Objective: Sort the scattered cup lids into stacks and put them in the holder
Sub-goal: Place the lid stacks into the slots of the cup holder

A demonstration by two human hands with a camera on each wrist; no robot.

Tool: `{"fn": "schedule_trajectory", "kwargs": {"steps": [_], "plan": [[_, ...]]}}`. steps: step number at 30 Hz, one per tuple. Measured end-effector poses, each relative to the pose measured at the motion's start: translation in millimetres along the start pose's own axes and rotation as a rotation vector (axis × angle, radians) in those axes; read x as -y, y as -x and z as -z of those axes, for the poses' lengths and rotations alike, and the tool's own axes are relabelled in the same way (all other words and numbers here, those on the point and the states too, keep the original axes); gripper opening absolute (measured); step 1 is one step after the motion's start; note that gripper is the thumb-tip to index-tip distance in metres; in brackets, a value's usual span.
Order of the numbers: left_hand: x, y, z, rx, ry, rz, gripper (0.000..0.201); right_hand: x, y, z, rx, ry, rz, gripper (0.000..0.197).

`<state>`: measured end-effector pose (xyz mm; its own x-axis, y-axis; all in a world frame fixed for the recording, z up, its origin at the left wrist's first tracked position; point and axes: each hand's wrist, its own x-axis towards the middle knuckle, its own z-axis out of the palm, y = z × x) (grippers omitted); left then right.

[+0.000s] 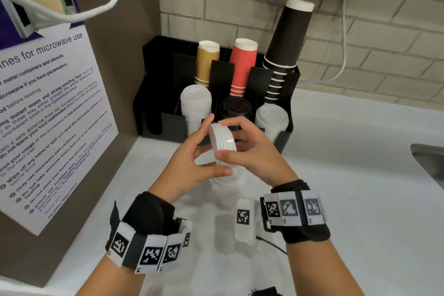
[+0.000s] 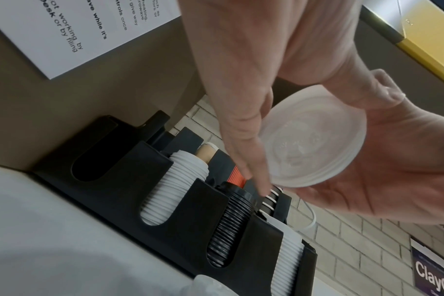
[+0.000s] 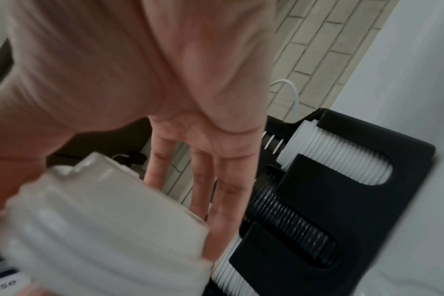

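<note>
lids (image 1: 222,144), a short white stack, held on edge between our left hand (image 1: 189,163) and right hand (image 1: 249,151), fingers and thumbs curled round the rim, just in front of the black holder (image 1: 287,132) on the counter (image 1: 348,199).

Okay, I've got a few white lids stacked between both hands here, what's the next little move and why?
Probably square the white lids up, then lower them onto a white stack in the holder. Both the left hand and the right hand hold them on edge just in front of it; whether they match the left stack or the right stack I cannot tell.
</note>
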<state>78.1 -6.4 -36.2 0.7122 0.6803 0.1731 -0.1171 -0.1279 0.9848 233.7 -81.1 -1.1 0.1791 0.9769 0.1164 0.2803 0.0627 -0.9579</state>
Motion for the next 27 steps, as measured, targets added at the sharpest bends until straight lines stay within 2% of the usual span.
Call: {"fn": "schedule_trajectory", "kwargs": {"steps": [2, 6, 9, 13, 19, 23, 27], "plan": [[1.5, 1.4, 2.7, -0.029, 0.015, 0.008, 0.101, 3.7, -8.5, 14.9, -0.025, 0.047, 0.029, 0.053], [4.5, 5.2, 18.0, -0.158, -0.06, 0.015, 0.076, 8.7, -36.2, 79.3, -0.319, 0.165, 0.079, 0.053], [6.9, 6.9, 28.9, -0.228, -0.082, 0.017, 0.055, 3.6, -54.8, 124.6, -0.396, 0.361, 0.042, 0.055], [10.1, 7.7, 35.1, -0.267, -0.071, 0.018, 0.034, -11.7, -72.2, 152.2, -0.318, 0.517, -0.067, 0.056], [11.7, 4.7, 34.9, -0.277, -0.083, 0.017, 0.035, -23.6, -85.2, 147.5, -0.181, 0.668, -0.137, 0.057], [12.7, 2.6, 33.4, -0.269, -0.081, 0.028, 0.032, -29.1, -88.1, 135.8, -0.077, 0.885, -0.2, 0.065], [13.2, 2.9, 32.3, -0.256, -0.082, 0.025, 0.028, -38.4, -86.9, 121.5, -0.098, 1.069, -0.257, 0.065]]}}
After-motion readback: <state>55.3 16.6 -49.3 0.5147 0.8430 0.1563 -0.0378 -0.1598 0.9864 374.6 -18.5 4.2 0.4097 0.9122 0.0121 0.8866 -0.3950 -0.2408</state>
